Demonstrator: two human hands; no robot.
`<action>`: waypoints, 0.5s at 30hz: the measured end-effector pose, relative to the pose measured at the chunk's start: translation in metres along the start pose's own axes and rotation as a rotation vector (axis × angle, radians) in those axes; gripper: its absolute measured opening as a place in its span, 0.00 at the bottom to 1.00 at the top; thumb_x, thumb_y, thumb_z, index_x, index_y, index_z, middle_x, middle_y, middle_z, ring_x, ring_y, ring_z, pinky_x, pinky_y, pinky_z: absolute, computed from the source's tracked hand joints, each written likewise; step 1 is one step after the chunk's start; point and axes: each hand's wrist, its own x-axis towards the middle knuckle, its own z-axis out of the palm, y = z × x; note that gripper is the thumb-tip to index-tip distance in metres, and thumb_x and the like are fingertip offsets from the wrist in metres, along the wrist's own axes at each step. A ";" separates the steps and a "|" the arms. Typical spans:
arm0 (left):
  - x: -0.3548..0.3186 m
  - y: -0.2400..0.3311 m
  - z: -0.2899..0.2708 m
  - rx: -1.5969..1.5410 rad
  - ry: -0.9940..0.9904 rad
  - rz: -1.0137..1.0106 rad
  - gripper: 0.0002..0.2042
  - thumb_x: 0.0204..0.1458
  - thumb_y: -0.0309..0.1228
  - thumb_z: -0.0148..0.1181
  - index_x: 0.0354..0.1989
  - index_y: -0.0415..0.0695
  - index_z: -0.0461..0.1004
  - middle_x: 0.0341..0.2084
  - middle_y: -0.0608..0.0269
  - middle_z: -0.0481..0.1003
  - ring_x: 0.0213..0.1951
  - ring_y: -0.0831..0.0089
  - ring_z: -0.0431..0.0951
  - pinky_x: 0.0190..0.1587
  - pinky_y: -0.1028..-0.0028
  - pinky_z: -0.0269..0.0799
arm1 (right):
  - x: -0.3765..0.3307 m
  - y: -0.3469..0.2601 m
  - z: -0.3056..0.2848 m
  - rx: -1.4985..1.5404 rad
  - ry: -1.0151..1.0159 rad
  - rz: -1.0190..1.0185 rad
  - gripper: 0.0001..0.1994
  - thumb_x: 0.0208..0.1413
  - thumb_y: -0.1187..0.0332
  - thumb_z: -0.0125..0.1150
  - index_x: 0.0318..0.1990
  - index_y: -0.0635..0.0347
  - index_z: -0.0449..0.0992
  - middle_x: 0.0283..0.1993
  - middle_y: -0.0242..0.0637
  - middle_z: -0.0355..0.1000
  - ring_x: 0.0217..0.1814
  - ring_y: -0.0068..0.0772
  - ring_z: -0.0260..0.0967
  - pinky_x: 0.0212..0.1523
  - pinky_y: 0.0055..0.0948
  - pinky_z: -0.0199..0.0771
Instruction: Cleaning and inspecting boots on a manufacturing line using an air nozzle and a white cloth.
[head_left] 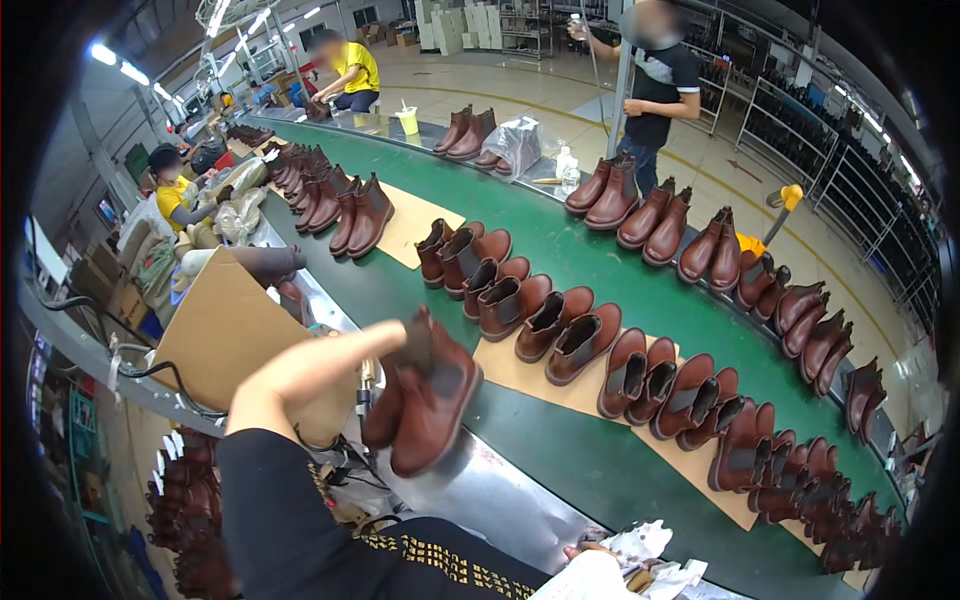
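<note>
— Boots (425, 395), a brown pair with grey elastic side panels, hang from the left hand (330, 362) over the metal edge (500, 500) of the conveyor. Do you see how they are held?

— Yes, in the head view the fingers (385, 338) are closed over the tops of the pair, pinching both boots together, soles toward the belt, toes pointing down and to the left. The dark sleeve (280, 510) comes up from the lower edge.

— And the right hand?

— Right hand (590, 575) sits at the bottom edge, mostly cut off. It lies against crumpled white paper (645, 555); whether it grips the paper I cannot tell.

— What lies around the boots?

— The green conveyor belt (580, 260) curves from upper left to lower right. Rows of similar brown boots (560, 335) stand on tan cardboard sheets (520, 375) on it, just beside the held pair. More pairs line the far edge (650, 210).

— Other people?

— A person in a dark shirt (655, 85) stands across the belt. Two workers in yellow shirts are further along, one at the far end (350, 70) and one on the left (175, 195). A cardboard flap (225, 330) leans just left of the raised hand.
</note>
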 end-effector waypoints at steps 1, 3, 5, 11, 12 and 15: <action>0.002 -0.030 -0.021 0.071 -0.012 0.019 0.22 0.34 0.45 0.61 0.36 0.43 0.78 0.36 0.52 0.77 0.40 0.59 0.76 0.44 0.66 0.70 | 0.003 -0.001 -0.002 -0.030 -0.004 -0.005 0.25 0.42 0.51 0.64 0.40 0.65 0.77 0.30 0.45 0.76 0.36 0.45 0.74 0.40 0.37 0.72; 0.026 -0.099 -0.088 0.220 -0.028 0.071 0.21 0.34 0.44 0.62 0.36 0.43 0.78 0.36 0.52 0.77 0.40 0.60 0.77 0.44 0.66 0.70 | 0.014 0.001 -0.010 -0.074 0.009 0.016 0.24 0.42 0.51 0.65 0.39 0.64 0.77 0.27 0.44 0.76 0.35 0.45 0.74 0.39 0.37 0.72; 0.000 -0.165 -0.138 0.400 0.003 0.084 0.21 0.34 0.43 0.62 0.36 0.43 0.78 0.36 0.53 0.77 0.40 0.60 0.77 0.44 0.67 0.71 | 0.015 -0.006 -0.026 -0.042 0.032 -0.008 0.27 0.43 0.53 0.65 0.45 0.65 0.74 0.32 0.47 0.75 0.35 0.46 0.74 0.39 0.38 0.72; 0.087 -0.287 -0.189 0.100 0.162 -0.477 0.21 0.38 0.42 0.61 0.41 0.44 0.77 0.42 0.53 0.75 0.43 0.63 0.76 0.44 0.66 0.71 | 0.059 -0.073 -0.061 0.156 -0.252 0.445 0.25 0.51 0.55 0.61 0.53 0.58 0.68 0.50 0.53 0.69 0.50 0.40 0.70 0.50 0.34 0.67; 0.102 -0.320 -0.171 0.037 0.312 -0.538 0.23 0.41 0.42 0.59 0.45 0.44 0.74 0.47 0.53 0.72 0.47 0.62 0.74 0.45 0.64 0.71 | 0.071 -0.084 -0.065 0.124 -0.234 0.401 0.25 0.51 0.56 0.60 0.53 0.59 0.68 0.50 0.53 0.69 0.50 0.41 0.70 0.50 0.34 0.66; 0.162 -0.371 -0.134 -0.452 0.551 -0.764 0.25 0.49 0.41 0.51 0.57 0.47 0.64 0.56 0.54 0.64 0.57 0.60 0.65 0.52 0.61 0.67 | 0.104 -0.112 -0.074 0.007 -0.143 0.318 0.23 0.52 0.57 0.59 0.52 0.60 0.69 0.49 0.52 0.69 0.51 0.41 0.69 0.50 0.34 0.66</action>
